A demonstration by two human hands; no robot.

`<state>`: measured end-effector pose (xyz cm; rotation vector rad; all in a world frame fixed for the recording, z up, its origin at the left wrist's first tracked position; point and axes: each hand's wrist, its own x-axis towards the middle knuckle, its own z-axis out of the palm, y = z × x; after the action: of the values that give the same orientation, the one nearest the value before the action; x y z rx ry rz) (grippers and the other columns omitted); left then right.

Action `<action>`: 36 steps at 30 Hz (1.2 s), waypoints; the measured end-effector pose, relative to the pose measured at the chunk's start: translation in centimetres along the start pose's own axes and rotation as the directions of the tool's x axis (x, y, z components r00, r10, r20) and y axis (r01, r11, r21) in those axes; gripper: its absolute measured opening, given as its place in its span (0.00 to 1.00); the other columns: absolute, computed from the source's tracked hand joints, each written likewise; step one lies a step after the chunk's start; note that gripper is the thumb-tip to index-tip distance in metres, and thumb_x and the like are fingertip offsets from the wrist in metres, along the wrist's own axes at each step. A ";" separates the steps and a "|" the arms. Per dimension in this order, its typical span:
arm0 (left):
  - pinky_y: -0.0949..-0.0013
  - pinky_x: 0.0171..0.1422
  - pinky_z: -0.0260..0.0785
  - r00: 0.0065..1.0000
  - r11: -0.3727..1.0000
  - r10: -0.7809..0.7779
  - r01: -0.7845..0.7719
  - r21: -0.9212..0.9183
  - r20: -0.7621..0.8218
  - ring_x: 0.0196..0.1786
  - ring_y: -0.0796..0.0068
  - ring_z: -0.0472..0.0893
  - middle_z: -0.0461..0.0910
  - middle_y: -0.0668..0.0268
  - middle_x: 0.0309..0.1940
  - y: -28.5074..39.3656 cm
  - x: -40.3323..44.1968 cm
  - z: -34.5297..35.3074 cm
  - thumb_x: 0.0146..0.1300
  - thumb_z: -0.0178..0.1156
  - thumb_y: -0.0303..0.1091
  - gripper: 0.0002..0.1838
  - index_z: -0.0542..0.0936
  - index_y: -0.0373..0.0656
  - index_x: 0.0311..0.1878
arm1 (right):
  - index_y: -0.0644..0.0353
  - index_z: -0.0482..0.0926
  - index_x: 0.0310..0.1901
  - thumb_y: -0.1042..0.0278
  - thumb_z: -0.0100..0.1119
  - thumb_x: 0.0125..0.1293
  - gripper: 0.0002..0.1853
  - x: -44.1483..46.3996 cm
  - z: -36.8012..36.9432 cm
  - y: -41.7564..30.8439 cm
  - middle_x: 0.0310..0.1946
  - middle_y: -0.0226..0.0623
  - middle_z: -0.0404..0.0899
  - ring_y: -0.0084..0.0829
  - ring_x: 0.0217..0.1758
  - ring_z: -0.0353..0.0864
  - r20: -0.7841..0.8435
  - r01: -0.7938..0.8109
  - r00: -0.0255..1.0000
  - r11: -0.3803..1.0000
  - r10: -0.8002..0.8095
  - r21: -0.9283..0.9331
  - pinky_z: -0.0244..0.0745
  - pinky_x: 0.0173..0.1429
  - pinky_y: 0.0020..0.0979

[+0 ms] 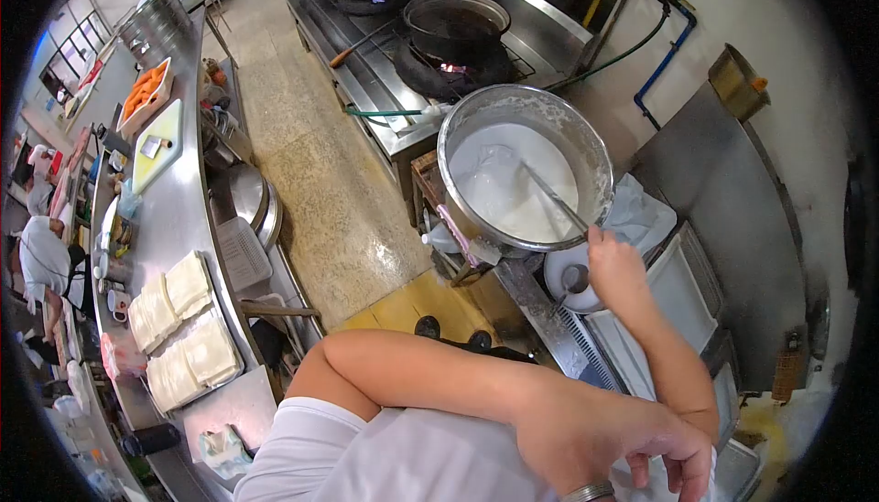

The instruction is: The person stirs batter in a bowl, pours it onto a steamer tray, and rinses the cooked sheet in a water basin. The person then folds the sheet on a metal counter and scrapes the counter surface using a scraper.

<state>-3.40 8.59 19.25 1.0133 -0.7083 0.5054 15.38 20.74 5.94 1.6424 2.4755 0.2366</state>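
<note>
The work at the large metal bowl (589,143) seems under way: white liquid (548,152) fills its lower part, with a paler, uneven patch on one side, and a long-handled utensil (556,198) slants into it, its end submerged. How much is left cannot be told. The right hand (615,269) is beyond the bowl's rim, fingers wrapped round the utensil's upper end, forearm angled up from a bent elbow. The left forearm crosses the torso; the left hand (632,442) droops near the right elbow, fingers bent and loosely apart, holding nothing visible.
</note>
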 end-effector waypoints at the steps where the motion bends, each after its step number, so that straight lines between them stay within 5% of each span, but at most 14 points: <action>1: 0.62 0.68 0.66 1.000 1.000 -0.016 0.016 0.024 0.000 0.69 0.66 0.73 0.75 0.60 0.67 0.4 -0.2 -0.1 0.55 0.80 0.51 0.43 0.74 0.38 0.68 | 0.68 0.78 0.50 0.74 0.61 0.63 0.14 0.2 -0.1 0.8 0.39 0.53 0.84 0.53 0.37 0.89 0.054 0.015 0.998 1.000 -0.015 0.006 0.86 0.43 0.49; 4: 0.63 0.65 0.71 0.998 0.992 -0.061 0.064 0.112 -0.028 0.64 0.69 0.75 0.75 0.62 0.63 1.1 -1.1 -0.8 0.59 0.76 0.38 0.31 0.75 0.40 0.62 | 0.66 0.81 0.49 0.69 0.63 0.66 0.13 0.7 -3.0 2.1 0.42 0.56 0.86 0.57 0.42 0.87 0.185 0.031 0.982 0.999 -0.036 0.031 0.83 0.49 0.52; 7: 0.54 0.74 0.65 0.965 0.976 -0.150 0.179 0.124 -0.217 0.71 0.60 0.72 0.72 0.51 0.68 2.5 -3.9 -2.4 0.59 0.77 0.43 0.31 0.76 0.39 0.60 | 0.65 0.85 0.43 0.69 0.63 0.66 0.10 1.1 -7.8 2.0 0.38 0.56 0.86 0.57 0.42 0.87 0.321 0.019 0.947 0.999 -0.027 0.028 0.82 0.49 0.52; 8: 0.56 0.72 0.67 0.933 0.968 -0.131 0.193 0.158 -0.336 0.70 0.62 0.73 0.74 0.52 0.67 2.3 -5.8 -3.7 0.57 0.79 0.35 0.29 0.77 0.41 0.59 | 0.65 0.85 0.42 0.68 0.63 0.65 0.09 1.3 -9.0 2.2 0.37 0.56 0.86 0.56 0.42 0.86 0.337 0.031 0.941 0.999 -0.041 0.035 0.82 0.49 0.51; 10: 0.61 0.68 0.71 0.769 0.848 -0.079 0.386 0.363 -0.634 0.66 0.67 0.76 0.78 0.57 0.63 1.7 -9.3 -6.1 0.59 0.77 0.34 0.25 0.79 0.40 0.57 | 0.64 0.86 0.40 0.68 0.64 0.65 0.09 1.3 -10.5 2.4 0.35 0.56 0.86 0.56 0.42 0.86 0.375 0.047 0.925 0.997 -0.064 0.053 0.82 0.49 0.51; 12: 0.72 0.49 0.76 0.465 0.692 0.057 0.619 0.371 -0.883 0.42 0.82 0.80 0.83 0.68 0.46 0.9 -12.3 -7.8 0.63 0.74 0.34 0.18 0.82 0.40 0.54 | 0.64 0.86 0.40 0.68 0.64 0.65 0.09 1.0 -10.5 2.2 0.35 0.54 0.86 0.55 0.42 0.87 0.369 0.060 0.925 0.993 -0.092 0.098 0.82 0.49 0.51; 13: 0.72 0.42 0.75 0.328 0.502 0.182 0.780 0.374 -0.927 0.35 0.82 0.79 0.84 0.69 0.43 0.7 -13.6 -8.6 0.63 0.74 0.35 0.16 0.84 0.40 0.51 | 0.63 0.86 0.40 0.68 0.64 0.65 0.09 1.0 -10.6 2.0 0.35 0.54 0.86 0.55 0.41 0.87 0.360 0.066 0.927 0.991 -0.104 0.118 0.81 0.49 0.51; 15: 0.70 0.40 0.76 0.281 0.189 0.460 0.896 0.402 -0.842 0.32 0.74 0.82 0.85 0.63 0.46 0.3 -15.6 -10.0 0.63 0.74 0.39 0.16 0.86 0.39 0.48 | 0.65 0.85 0.43 0.69 0.62 0.65 0.10 0.7 -8.8 0.9 0.36 0.55 0.86 0.55 0.40 0.87 0.302 0.068 0.945 0.979 -0.126 0.194 0.82 0.48 0.50; 17: 0.66 0.41 0.78 0.325 -0.053 0.590 0.929 0.366 -0.739 0.33 0.67 0.85 0.85 0.62 0.47 -0.5 -17.4 -11.1 0.63 0.73 0.43 0.17 0.87 0.41 0.49 | 0.68 0.84 0.46 0.70 0.61 0.64 0.12 0.0 -6.2 -1.1 0.36 0.56 0.86 0.54 0.38 0.88 0.208 0.079 0.971 0.978 -0.119 0.191 0.83 0.46 0.49; 22: 0.60 0.43 0.79 0.355 -0.195 0.584 0.934 0.299 -0.730 0.38 0.58 0.86 0.85 0.64 0.48 -2.1 -20.2 -13.4 0.64 0.72 0.46 0.17 0.87 0.44 0.48 | 0.76 0.79 0.56 0.72 0.60 0.61 0.23 -1.4 -1.6 -4.4 0.33 0.51 0.84 0.45 0.32 0.90 -0.068 0.043 0.997 0.999 -0.045 -0.032 0.86 0.35 0.40; 25: 0.59 0.43 0.79 0.367 -0.212 0.593 0.930 0.300 -0.717 0.40 0.57 0.86 0.84 0.65 0.47 -3.1 -21.2 -14.0 0.64 0.72 0.46 0.16 0.87 0.46 0.48 | 0.74 0.79 0.58 0.71 0.61 0.60 0.25 -1.0 0.3 -1.3 0.32 0.47 0.83 0.42 0.29 0.89 -0.100 0.031 0.994 0.991 -0.044 -0.128 0.86 0.33 0.37; 30: 0.58 0.42 0.79 0.379 -0.209 0.654 0.922 0.325 -0.655 0.41 0.58 0.87 0.83 0.66 0.47 -3.9 -21.4 -14.4 0.62 0.74 0.42 0.14 0.87 0.48 0.47 | 0.71 0.84 0.42 0.73 0.59 0.61 0.12 0.3 -4.9 2.6 0.37 0.56 0.87 0.53 0.40 0.90 0.238 0.082 0.967 0.996 -0.091 0.045 0.86 0.45 0.49; 33: 0.58 0.41 0.79 0.380 -0.214 0.664 0.922 0.324 -0.644 0.41 0.58 0.87 0.83 0.66 0.47 -4.0 -21.4 -14.4 0.60 0.74 0.40 0.13 0.86 0.48 0.47 | 0.74 0.85 0.41 0.67 0.59 0.66 0.15 2.8 -9.0 3.3 0.37 0.60 0.86 0.57 0.42 0.88 0.493 -0.007 0.869 0.993 -0.052 0.117 0.83 0.48 0.50; 36: 0.58 0.41 0.79 0.381 -0.218 0.674 0.921 0.323 -0.633 0.41 0.58 0.87 0.83 0.67 0.47 -4.0 -21.4 -14.3 0.60 0.74 0.39 0.13 0.86 0.49 0.46 | 0.72 0.86 0.38 0.63 0.58 0.69 0.16 4.1 -11.2 3.2 0.37 0.60 0.86 0.57 0.42 0.87 0.554 0.060 0.824 0.990 -0.121 0.127 0.82 0.49 0.50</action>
<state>-10.86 18.27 -3.73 2.0153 1.6450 1.2606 14.21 25.32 17.36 1.3620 2.1189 -0.3519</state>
